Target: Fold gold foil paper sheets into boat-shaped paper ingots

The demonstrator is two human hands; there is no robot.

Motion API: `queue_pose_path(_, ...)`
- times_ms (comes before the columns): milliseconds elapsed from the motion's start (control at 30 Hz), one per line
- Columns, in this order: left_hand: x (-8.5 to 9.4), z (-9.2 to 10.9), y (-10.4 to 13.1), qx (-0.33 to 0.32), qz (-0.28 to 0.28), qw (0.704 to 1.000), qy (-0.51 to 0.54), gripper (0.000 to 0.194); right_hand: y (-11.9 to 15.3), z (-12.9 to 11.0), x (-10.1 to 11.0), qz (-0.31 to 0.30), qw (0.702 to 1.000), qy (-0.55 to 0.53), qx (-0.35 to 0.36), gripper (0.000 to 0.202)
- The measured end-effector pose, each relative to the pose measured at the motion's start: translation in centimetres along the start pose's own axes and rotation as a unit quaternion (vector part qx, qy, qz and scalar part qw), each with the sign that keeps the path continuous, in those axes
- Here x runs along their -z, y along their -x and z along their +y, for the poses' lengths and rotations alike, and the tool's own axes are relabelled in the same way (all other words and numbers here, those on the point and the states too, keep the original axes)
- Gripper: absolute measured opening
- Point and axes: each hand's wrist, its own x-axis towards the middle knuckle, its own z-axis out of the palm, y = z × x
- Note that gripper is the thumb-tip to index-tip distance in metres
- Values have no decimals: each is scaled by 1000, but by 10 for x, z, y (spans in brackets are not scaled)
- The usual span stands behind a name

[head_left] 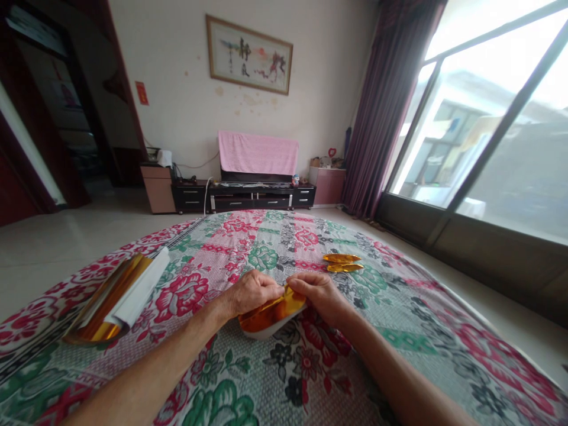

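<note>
Between both hands is a sheet of gold foil paper (pixel 277 310), curved, with its white backing showing along the lower edge. My left hand (pixel 255 293) pinches its upper edge with thumb and fingers. Close beside it, my right hand (pixel 322 294) grips the same edge, the two thumbs nearly meeting. The fingertips under the paper are hidden. Farther off to the right lie two folded gold paper pieces (pixel 342 258), narrow and pointed at the ends. On the left rests a loosely curled stack of gold foil sheets (pixel 113 302), some with white backs facing out.
A floral cloth (pixel 248 384) covers the round table under my arms. Beyond it stand a low black TV cabinet (pixel 264 198) and a screen draped with a pink cloth (pixel 257 152). Large windows (pixel 488 130) and a purple curtain (pixel 386 106) are at the right.
</note>
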Motion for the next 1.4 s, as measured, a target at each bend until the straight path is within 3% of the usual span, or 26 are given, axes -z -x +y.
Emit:
queue_pose_path(400,-4,-2,-1,-20,28,999,-35,36,0,-1,-3,-5,1000,-20,-16,27)
queue_pose_path(733,-4,4,1,-9,44,998,-52,37,1,-10,0,-64,997,26,-28,23)
queue_pose_path(1133,9,-6,5,53,-76,991,99,43,-1,-5,0,-33,995,-64,-76,26)
queue_pose_path(1400,12,-3,7,64,-82,991,78,46,-4,4,3,-26,995,-56,-75,28)
